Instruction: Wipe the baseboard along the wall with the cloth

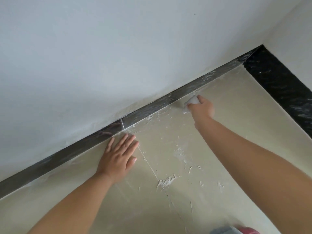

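A dark glossy baseboard [152, 107] runs diagonally from the lower left to the room corner at the upper right, under a white wall [101, 56]. My right hand [201, 107] grips a small white cloth [192, 100] and holds it where the baseboard meets the floor. My left hand [119, 154] lies flat on the beige floor tile [228, 115], fingers straight, fingertips close to the baseboard beside a vertical joint in it.
White plaster smears and streaks [166, 181] cover the floor between my arms and along the baseboard's foot. A second black marbled baseboard [278, 85] runs along the right wall from the corner. Something grey and pink [236, 230] shows at the bottom edge.
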`<act>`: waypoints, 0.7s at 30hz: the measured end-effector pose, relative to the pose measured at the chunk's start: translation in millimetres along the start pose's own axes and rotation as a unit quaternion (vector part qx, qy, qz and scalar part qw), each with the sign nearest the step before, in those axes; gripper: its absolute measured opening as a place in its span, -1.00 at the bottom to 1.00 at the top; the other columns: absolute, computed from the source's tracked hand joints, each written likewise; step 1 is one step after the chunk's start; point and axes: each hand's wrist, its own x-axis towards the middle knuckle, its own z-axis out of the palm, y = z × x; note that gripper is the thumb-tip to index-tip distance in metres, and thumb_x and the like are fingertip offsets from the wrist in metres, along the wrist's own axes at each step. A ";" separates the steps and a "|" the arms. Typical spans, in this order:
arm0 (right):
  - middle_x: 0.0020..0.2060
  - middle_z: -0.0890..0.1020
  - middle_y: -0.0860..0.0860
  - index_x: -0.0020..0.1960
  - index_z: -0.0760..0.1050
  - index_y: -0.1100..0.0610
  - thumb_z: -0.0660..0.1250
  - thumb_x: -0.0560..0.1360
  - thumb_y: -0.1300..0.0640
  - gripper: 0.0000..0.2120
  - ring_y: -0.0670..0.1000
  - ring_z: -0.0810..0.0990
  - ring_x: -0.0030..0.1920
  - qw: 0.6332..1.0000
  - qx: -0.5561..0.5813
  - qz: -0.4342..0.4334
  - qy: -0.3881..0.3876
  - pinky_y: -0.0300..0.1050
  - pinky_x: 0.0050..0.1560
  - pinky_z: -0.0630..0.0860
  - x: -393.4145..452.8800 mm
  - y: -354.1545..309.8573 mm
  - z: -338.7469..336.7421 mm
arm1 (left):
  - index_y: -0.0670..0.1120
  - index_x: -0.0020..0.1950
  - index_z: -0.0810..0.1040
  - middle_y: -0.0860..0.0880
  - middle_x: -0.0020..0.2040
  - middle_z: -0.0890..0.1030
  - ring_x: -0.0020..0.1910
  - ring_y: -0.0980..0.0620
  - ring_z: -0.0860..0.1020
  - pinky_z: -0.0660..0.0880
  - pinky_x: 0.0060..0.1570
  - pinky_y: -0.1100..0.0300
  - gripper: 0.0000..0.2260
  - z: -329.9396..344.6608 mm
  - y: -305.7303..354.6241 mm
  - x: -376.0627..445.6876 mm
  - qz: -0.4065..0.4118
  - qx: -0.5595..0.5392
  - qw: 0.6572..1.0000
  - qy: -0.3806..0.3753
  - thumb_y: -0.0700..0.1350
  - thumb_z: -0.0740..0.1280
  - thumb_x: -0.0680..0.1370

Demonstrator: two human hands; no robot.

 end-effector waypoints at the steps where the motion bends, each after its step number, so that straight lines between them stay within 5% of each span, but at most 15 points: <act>1: 0.30 0.48 0.01 0.41 0.31 0.05 0.29 0.47 0.25 -0.48 0.07 0.51 0.21 0.999 0.030 0.010 0.006 -0.25 0.01 0.36 0.0 2.7 3.2 | -0.03 0.32 0.30 -0.05 0.29 0.48 0.48 0.19 -0.17 -0.10 0.40 0.07 -0.54 0.0 0.9 0.1 -0.003 0.001 1.000 0.002 0.12 -0.22 0.61; 9: 0.27 0.49 0.06 0.43 0.28 0.06 0.30 0.44 0.36 -0.40 0.05 0.52 0.10 0.961 0.265 0.076 -0.037 -0.15 0.20 0.46 12.0 -5.5 27.0 | -0.02 0.33 0.29 0.03 0.41 0.32 0.48 0.19 -0.15 -0.07 0.39 0.05 -0.54 0.1 3.2 -0.6 -0.009 0.022 1.000 0.008 0.12 -0.22 0.61; 13: 0.19 0.47 -0.01 0.46 0.19 -0.01 0.15 0.45 0.45 -0.34 -0.06 0.46 -0.21 0.955 0.279 0.077 -0.070 -0.24 -0.20 0.46 8.3 -9.4 37.8 | -0.03 0.32 0.30 -0.05 0.29 0.49 0.48 0.19 -0.16 -0.09 0.39 0.06 -0.53 -1.0 4.6 1.8 -0.017 0.032 0.999 0.010 0.12 -0.23 0.61; 15: 0.24 0.46 0.05 0.47 0.16 0.03 0.09 0.50 0.43 -0.39 -0.06 0.44 -0.23 0.965 0.241 0.065 -0.085 -0.26 -0.23 0.30 6.0 -7.3 41.2 | -0.03 0.32 0.29 -0.05 0.30 0.48 0.48 0.19 -0.17 -0.09 0.39 0.05 -0.53 -0.2 4.4 2.2 -0.019 0.044 0.999 0.007 0.12 -0.23 0.61; 21: 0.15 0.50 0.06 0.49 0.10 -0.04 0.07 0.48 0.44 -0.32 -0.13 0.43 -0.40 0.963 0.232 0.095 -0.098 -0.36 -0.39 0.35 -13.7 -6.4 58.3 | -0.02 0.33 0.30 0.06 0.46 0.23 0.48 0.18 -0.15 -0.09 0.41 0.04 -0.54 4.4 4.7 -2.8 -0.005 0.048 0.998 0.032 0.12 -0.20 0.61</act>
